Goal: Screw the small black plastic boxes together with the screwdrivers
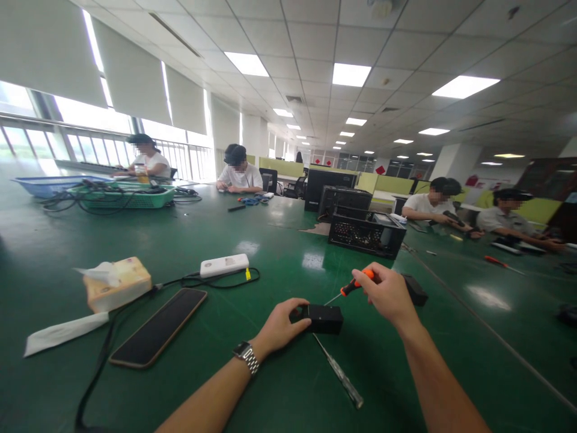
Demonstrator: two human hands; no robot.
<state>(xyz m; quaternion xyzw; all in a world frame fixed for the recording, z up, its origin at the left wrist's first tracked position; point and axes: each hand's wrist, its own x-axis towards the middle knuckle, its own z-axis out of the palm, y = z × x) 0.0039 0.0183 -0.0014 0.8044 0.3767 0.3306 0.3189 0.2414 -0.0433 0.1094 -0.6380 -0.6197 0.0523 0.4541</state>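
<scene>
My left hand (282, 325) grips the left end of a small black box (322, 319) resting on the green table (279, 252); a metal watch sits on that wrist. My right hand (387, 291) is closed round the orange and black handle of a small screwdriver (354, 285), whose thin shaft points down-left at the box's top. A second screwdriver with a clear handle (340, 374) lies on the table just in front of the box. Another small black box (415, 290) lies behind my right hand.
A phone (157, 328), a tissue pack (118, 284) and a white power bank (224, 265) with a black cable lie at left. An open black computer case (366, 231) stands behind. Baskets of cables sit far left. Several people sit at work round the tables.
</scene>
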